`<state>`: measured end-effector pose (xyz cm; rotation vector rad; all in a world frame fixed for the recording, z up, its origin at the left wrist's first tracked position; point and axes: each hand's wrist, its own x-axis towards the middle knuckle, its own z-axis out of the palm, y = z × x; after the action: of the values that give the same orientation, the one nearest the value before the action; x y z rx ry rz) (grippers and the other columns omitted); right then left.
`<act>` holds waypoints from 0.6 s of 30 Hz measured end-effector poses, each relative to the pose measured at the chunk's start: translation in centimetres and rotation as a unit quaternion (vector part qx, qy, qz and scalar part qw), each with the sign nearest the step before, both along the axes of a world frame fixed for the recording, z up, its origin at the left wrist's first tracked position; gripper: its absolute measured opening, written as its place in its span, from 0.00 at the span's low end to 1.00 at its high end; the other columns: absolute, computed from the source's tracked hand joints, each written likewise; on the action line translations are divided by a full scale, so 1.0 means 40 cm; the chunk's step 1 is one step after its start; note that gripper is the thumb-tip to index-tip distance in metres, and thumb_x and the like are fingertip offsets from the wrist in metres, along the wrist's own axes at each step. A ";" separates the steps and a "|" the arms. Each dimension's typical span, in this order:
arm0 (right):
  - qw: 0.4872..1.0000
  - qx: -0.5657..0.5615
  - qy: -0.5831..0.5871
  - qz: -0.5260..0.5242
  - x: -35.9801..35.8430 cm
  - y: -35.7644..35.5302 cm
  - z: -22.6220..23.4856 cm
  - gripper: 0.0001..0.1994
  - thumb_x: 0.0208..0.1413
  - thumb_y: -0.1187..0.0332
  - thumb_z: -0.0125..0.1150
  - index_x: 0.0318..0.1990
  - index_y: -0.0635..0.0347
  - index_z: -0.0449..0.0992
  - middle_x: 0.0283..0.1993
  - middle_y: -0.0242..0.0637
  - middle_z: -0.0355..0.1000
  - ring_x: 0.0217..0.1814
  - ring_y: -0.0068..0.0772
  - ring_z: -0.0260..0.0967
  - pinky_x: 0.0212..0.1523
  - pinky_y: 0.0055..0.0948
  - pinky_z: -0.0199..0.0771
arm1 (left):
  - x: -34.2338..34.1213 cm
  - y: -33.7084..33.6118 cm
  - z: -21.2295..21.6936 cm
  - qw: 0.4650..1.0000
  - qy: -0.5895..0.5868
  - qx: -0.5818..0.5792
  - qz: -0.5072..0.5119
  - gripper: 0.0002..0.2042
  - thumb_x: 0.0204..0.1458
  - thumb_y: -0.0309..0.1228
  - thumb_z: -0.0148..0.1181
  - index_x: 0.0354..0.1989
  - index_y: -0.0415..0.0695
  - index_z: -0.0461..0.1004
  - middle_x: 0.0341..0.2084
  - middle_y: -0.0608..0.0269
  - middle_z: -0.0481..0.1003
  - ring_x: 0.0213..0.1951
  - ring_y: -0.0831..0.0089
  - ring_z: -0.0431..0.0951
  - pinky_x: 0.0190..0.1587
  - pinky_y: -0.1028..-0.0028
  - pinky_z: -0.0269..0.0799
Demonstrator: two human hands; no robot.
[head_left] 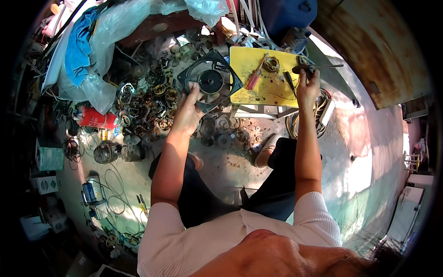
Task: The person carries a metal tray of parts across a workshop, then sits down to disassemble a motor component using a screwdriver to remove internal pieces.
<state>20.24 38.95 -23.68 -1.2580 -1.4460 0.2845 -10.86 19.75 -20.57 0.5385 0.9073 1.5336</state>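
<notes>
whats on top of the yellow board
On the yellow board lie a red-handled screwdriver, a small copper wire coil and a dark-handled tool. The right hand covers its right edge, so anything beneath it is hidden.

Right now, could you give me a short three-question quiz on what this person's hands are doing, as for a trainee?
1. True or false: the left hand holds the dark fan frame.
2. What colour is the small table under the right hand?
3. The red-handled screwdriver lies: A) on the floor, B) on the table, C) in the left hand.

Key: 1 true; 2 yellow; 3 B.
</notes>
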 end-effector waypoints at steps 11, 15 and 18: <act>0.972 0.045 -0.083 0.216 -0.168 -0.218 0.159 0.20 0.61 0.71 0.54 0.61 0.51 0.67 0.41 0.43 0.63 0.42 0.38 0.63 0.47 0.31 0.65 | 0.053 0.016 0.021 0.977 0.168 0.090 0.097 0.19 0.54 0.21 0.59 0.53 0.41 0.63 0.44 0.63 0.73 0.46 0.76 0.73 0.50 0.75 0.67; 0.928 -0.072 -0.183 0.316 -0.219 -0.293 0.154 0.21 0.59 0.70 0.56 0.60 0.53 0.68 0.41 0.45 0.66 0.38 0.41 0.68 0.42 0.32 0.69 | 0.072 0.020 0.036 0.967 0.203 0.101 0.113 0.18 0.54 0.21 0.58 0.52 0.40 0.63 0.45 0.62 0.74 0.45 0.79 0.73 0.49 0.77 0.66; 0.947 -0.068 -0.088 0.302 -0.223 -0.290 0.136 0.21 0.58 0.70 0.57 0.60 0.51 0.68 0.40 0.47 0.68 0.40 0.47 0.69 0.42 0.36 0.70 | 0.067 0.025 0.031 0.963 0.219 0.097 0.126 0.17 0.53 0.20 0.58 0.51 0.39 0.64 0.43 0.61 0.75 0.44 0.79 0.73 0.47 0.78 0.67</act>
<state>11.31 27.34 -18.22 -0.9323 -1.9789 0.7050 -8.18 20.75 -19.32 0.9606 1.2043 1.7807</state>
